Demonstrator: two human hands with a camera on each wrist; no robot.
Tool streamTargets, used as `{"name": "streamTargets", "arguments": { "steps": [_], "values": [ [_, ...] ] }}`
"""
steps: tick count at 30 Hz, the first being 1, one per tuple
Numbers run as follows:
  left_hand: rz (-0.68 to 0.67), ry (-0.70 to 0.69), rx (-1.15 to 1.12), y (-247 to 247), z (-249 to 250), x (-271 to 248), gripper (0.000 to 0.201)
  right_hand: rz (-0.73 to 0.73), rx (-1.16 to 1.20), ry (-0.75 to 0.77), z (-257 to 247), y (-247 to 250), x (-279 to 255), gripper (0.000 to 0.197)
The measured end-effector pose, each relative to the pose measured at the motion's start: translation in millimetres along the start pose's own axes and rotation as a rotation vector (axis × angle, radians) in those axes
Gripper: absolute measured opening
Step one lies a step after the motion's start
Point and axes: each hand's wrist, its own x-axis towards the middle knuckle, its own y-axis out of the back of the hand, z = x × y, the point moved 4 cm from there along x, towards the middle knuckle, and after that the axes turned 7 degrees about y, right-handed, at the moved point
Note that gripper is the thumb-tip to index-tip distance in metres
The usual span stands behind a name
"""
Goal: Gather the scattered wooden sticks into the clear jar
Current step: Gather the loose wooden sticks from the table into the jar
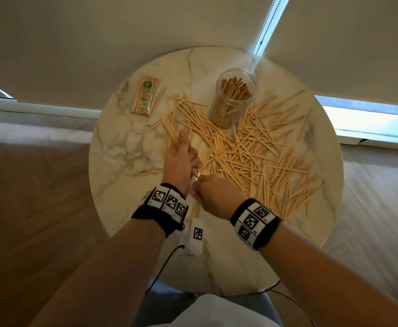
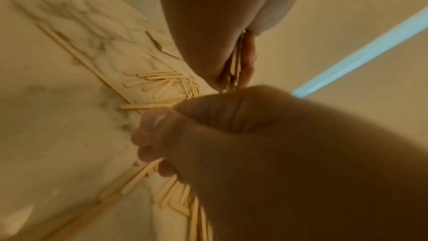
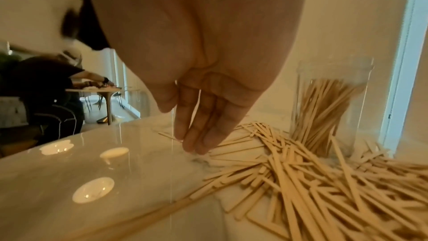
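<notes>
Your left hand (image 1: 178, 159) is curled around a small bunch of sticks (image 1: 169, 129) that pokes out past your fingers, up off the round desk (image 1: 122, 142). Your right hand (image 1: 213, 193) sits just beside it near the front of the desk; from above it looks bunched, but the right wrist view shows its fingers (image 3: 197, 129) straight and close together, tips down at the edge of the loose sticks (image 1: 252, 147), holding nothing you can see. The clear jar (image 1: 234, 97) stands upright farther back, partly filled with sticks, with the loose ones spread all around it.
</notes>
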Motion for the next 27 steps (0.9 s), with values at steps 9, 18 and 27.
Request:
{"name": "streamTargets", "arguments": {
  "steps": [9, 18, 27],
  "values": [
    [0.033, -0.063, 0.096, 3, -5, 15, 0.041, -0.023, -0.074, -0.023, 23, -4, 4, 0.027],
    [0.143, -0.038, 0.085, 27, -4, 28, 0.037, 0.138, -0.196, -0.517, 77, -4, -5, 0.039],
    [0.129, 0.064, 0.213, 34, -43, 22, 0.034, 0.145, -0.183, -0.423, 76, 5, 9, 0.028]
  ]
}}
